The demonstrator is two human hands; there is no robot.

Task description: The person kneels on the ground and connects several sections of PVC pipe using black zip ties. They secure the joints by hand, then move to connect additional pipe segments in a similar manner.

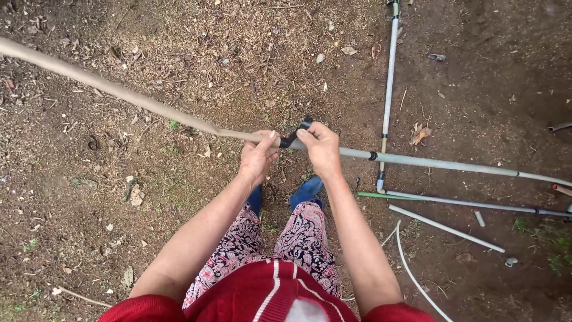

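Note:
I stand on bare soil and hold a long pole across my body. Its left part is a tan wooden stick [119, 93] running up to the far left; its right part is a grey pipe [453, 164] running off to the right. My left hand [257, 156] grips the stick just left of the joint. My right hand [322, 149] grips the pipe just right of it, fingers on a strip of black tape [296, 135] wound around the joint, one end sticking up.
More grey pipes lie on the ground: one upright [388, 89] at the top right, several [476, 206] [447, 229] at the right. A thin white hose [411, 274] curves by my right side. Dry leaves and stones are scattered around.

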